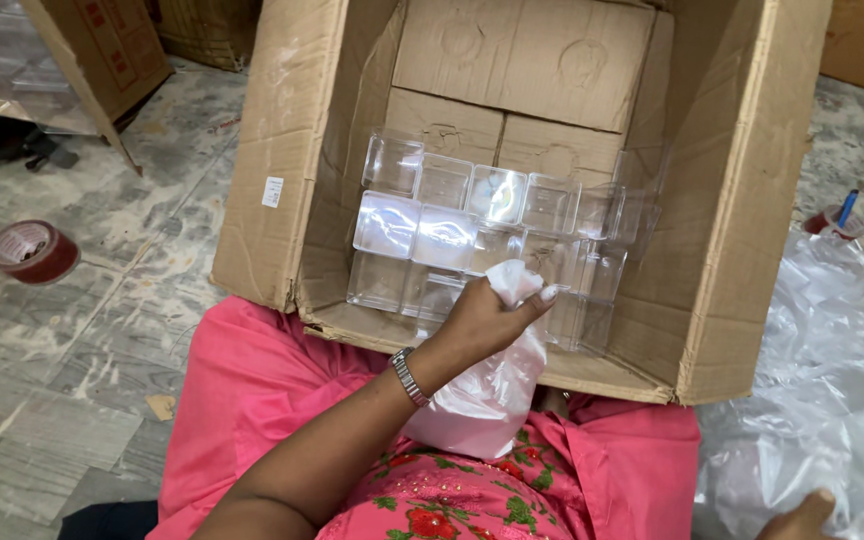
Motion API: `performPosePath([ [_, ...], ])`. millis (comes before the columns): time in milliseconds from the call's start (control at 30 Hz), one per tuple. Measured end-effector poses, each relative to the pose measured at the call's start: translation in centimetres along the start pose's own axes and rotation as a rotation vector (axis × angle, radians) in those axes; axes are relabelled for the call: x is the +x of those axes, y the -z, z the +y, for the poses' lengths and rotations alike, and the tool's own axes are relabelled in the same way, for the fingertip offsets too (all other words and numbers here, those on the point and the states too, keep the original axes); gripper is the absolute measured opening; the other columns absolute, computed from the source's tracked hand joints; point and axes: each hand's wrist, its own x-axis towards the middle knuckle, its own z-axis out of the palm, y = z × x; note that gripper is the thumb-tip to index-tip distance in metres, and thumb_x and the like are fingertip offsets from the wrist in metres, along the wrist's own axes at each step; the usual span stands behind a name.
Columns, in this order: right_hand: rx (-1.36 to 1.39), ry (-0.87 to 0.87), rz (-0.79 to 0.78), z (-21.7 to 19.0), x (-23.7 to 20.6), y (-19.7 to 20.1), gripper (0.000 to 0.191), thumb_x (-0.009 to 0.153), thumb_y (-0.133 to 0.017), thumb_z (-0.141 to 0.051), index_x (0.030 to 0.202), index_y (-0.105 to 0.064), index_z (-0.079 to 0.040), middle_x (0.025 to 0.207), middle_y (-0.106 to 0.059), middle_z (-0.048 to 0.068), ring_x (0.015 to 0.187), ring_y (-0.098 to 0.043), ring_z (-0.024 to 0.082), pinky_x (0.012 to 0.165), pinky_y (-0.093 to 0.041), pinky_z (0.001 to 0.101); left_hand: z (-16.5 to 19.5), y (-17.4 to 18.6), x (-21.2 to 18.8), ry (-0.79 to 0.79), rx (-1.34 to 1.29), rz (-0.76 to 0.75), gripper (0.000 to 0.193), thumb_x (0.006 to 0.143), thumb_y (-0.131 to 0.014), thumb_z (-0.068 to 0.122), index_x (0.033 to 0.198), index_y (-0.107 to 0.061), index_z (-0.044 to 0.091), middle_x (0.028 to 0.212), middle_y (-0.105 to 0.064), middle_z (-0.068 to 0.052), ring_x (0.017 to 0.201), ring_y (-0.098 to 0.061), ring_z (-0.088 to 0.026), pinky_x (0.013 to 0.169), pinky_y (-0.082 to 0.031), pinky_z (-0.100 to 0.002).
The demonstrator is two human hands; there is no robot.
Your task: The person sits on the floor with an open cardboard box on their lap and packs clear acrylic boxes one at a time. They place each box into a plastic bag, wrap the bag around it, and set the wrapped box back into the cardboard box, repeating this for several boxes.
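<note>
So the left hand (pixel 487 318) is closed around the bunched-up top of a white plastic bag (pixel 482 395), fingers curled tight and the thumb pressed along the side, with a metal watch (pixel 409 376) on the wrist. The bag hangs down from that grip over the front edge of the big cardboard box (pixel 282 150) and rests against the pink clothes (pixel 252 390) on the person's lap. The gathered top of the bag sits right up against the clear plastic containers (pixel 472 225) inside the box; can't tell if it's actually touching them.

Those containers are packed in neat rows, stacked at least two high, near the front half of the box, with brown cardboard sheets (pixel 522 60) behind them.

The right hand (pixel 802 518) only peeks in at the bottom right corner, just a bit of it, next to a heap of crinkly clear plastic wrap (pixel 832 360). Honestly can't tell if it's open or holding anything.

Off to the left on the floor there's a roll of brown tape (pixel 32 250), well apart from the box.
</note>
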Motion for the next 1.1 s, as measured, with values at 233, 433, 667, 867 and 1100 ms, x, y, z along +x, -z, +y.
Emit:
performPosePath([
  [233, -0.461, 0.425, 0.194, -6.9, 0.5, -0.5, 0.059, 0.086, -0.076, -0.027, 0.131, -0.052, 0.003, 0.123, -0.054, 0.024, 0.108, -0.05, 0.042, 0.076, -0.045, 0.0576, 0.4, 1.1, -0.4, -0.094, -0.001, 0.062, 0.022, 0.081, -0.078, 0.013, 0.101, -0.071, 0.006, 0.087, -0.073, -0.001, 0.079, -0.068, -0.01, 0.072, -0.056, -0.03],
  [433, 0.522, 0.416, -0.331, -21.5, -8.3, 0.9, 0.007, 0.109, -0.065, -0.007, 0.109, -0.063, 0.0, 0.106, -0.06, 0.008, 0.097, -0.056, 0.017, 0.089, -0.045, 0.0278, 0.1, 1.0, -0.5, -0.041, -0.173, 0.093, 0.021, 0.083, -0.086, 0.012, 0.093, -0.071, 0.003, 0.085, -0.072, -0.003, 0.079, -0.067, -0.009, 0.071, -0.057, -0.028],
  [667, 0.876, 0.201, -1.21, -32.9, -20.6, 1.9, 0.018, 0.092, -0.075, -0.004, 0.108, -0.072, 0.003, 0.102, -0.073, 0.008, 0.089, -0.069, 0.011, 0.079, -0.057, 0.0242, 1.1, -0.6, -1.4, -0.06, -0.497, -0.093, 0.03, 0.086, -0.081, 0.015, 0.111, -0.067, 0.005, 0.101, -0.073, 0.0, 0.093, -0.068, -0.008, 0.083, -0.057, -0.026],
  [867, 0.766, -0.04, -1.102, -33.8, -20.2, 2.4, 0.022, 0.095, -0.073, -0.009, 0.113, -0.074, 0.002, 0.095, -0.075, 0.003, 0.08, -0.065, 0.009, 0.069, -0.051, 0.0221, 1.0, 3.0, -1.4, 0.008, -0.405, 0.008, 0.023, 0.082, -0.085, 0.013, 0.098, -0.071, 0.003, 0.093, -0.074, -0.002, 0.084, -0.068, -0.01, 0.075, -0.057, -0.028],
  [1100, 0.914, -0.003, -1.108, -34.1, -19.5, 2.2, 0.019, 0.091, -0.076, -0.003, 0.109, -0.069, 0.0, 0.096, -0.073, 0.005, 0.082, -0.066, 0.009, 0.072, -0.055, 0.0213, 0.9, 1.6, -1.6, 0.036, -0.269, -0.118, 0.019, 0.079, -0.085, 0.009, 0.092, -0.072, 0.003, 0.089, -0.074, -0.001, 0.081, -0.068, -0.01, 0.071, -0.057, -0.027],
])
